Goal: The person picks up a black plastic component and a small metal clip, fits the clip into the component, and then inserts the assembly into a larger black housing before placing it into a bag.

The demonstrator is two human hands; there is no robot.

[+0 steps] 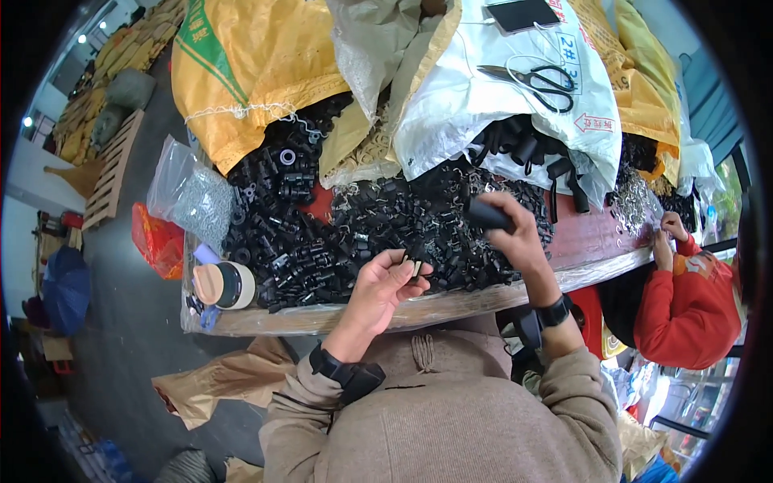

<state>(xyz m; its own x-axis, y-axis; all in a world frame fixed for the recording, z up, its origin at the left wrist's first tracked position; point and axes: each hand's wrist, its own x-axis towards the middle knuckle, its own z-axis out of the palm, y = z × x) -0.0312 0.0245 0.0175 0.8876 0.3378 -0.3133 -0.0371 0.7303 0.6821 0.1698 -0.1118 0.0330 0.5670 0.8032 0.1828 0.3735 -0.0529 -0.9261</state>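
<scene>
Pinched between thumb and fingers of my left hand (377,291) is a small black part with a pale edge (415,267), just above the table's near side. My closed right hand (519,235) grips a dark, blunt-ended cylinder (487,214), apart from the left hand and to its right. Whether the cylinder is hollow is hard to tell. Beneath and beyond both hands spreads a heap of small black plastic parts (378,229), with thin metal hooks or clips among them.
Yellow sack (266,56) and white sack (451,105) spill parts from the back. Scissors (535,80) and a phone (522,14) lie on the white one. A jar (235,286) and clear bag of metal bits (201,197) stand left. Another person in red (684,310) works at right.
</scene>
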